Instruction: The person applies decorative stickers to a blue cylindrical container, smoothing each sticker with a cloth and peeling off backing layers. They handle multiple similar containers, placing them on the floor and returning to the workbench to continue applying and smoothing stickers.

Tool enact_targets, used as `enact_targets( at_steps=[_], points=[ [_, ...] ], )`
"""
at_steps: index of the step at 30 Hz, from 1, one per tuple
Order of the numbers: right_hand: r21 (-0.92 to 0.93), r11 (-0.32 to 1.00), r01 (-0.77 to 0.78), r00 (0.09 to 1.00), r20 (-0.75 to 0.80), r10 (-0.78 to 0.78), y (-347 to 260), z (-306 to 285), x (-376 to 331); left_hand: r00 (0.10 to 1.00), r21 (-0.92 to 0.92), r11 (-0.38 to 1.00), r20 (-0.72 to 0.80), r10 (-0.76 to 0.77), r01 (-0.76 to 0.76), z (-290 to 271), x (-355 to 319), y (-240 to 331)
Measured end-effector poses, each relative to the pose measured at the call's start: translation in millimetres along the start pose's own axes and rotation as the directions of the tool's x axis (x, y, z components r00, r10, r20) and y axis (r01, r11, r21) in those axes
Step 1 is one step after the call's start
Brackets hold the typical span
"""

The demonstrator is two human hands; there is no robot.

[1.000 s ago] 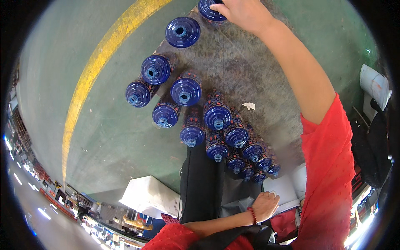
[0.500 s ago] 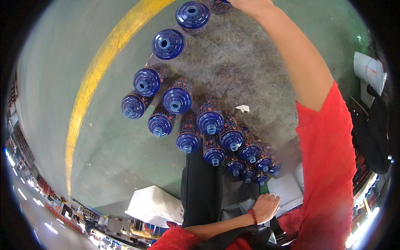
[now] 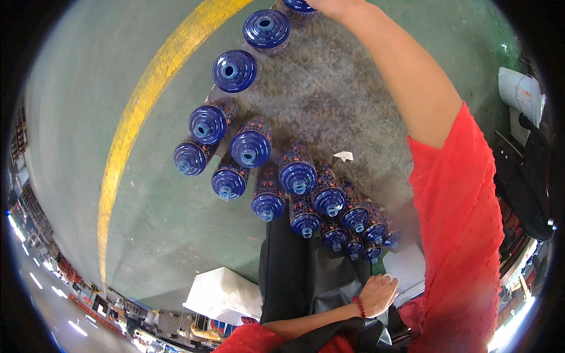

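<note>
Several shiny blue bottles with open necks and red-patterned bodies stand on the floor in a curving line, among them one blue bottle (image 3: 248,148) near the middle. My right arm reaches far forward. At the top edge my right hand (image 3: 336,7) is closed at a blue bottle (image 3: 299,6); its fingertips are cut off by the frame. Beside that stands another blue bottle (image 3: 266,29). My left hand (image 3: 378,293), with a red bead bracelet (image 3: 359,306), is near my lap, fingers curled; a small pale thing shows at them, too unclear to name.
A yellow floor line (image 3: 126,126) curves along the left. A white box-like object (image 3: 225,294) sits at the lower left of my black-clad legs (image 3: 286,265). A white paper scrap (image 3: 343,156) lies on the floor. At the right are a white container (image 3: 521,88) and a black object (image 3: 527,188).
My right hand and the bottle at the top edge have shifted left, closer to the neighbouring bottle. The rest of the scene has slid slightly down. My left hand stays curled by my lap.
</note>
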State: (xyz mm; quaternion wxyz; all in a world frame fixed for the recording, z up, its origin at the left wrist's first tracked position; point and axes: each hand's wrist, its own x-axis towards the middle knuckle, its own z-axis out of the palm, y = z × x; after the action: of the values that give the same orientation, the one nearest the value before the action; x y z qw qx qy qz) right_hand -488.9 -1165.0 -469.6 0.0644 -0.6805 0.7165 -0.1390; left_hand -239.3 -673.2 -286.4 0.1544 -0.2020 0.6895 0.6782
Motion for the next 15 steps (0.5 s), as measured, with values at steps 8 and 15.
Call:
enact_targets(
  at_steps=[8,15],
  points=[
    [-0.058,0.926,-0.374,0.925,-0.097,0.368,68,-30,11,1.0,0.027,1.0,0.004,0.001,-0.001,-2,1,2],
    [-0.033,0.977,-0.209,0.976,-0.067,0.206,108,-4,34,1.0,0.031,0.999,-0.013,-0.007,0.007,-10,0,2]
  ],
)
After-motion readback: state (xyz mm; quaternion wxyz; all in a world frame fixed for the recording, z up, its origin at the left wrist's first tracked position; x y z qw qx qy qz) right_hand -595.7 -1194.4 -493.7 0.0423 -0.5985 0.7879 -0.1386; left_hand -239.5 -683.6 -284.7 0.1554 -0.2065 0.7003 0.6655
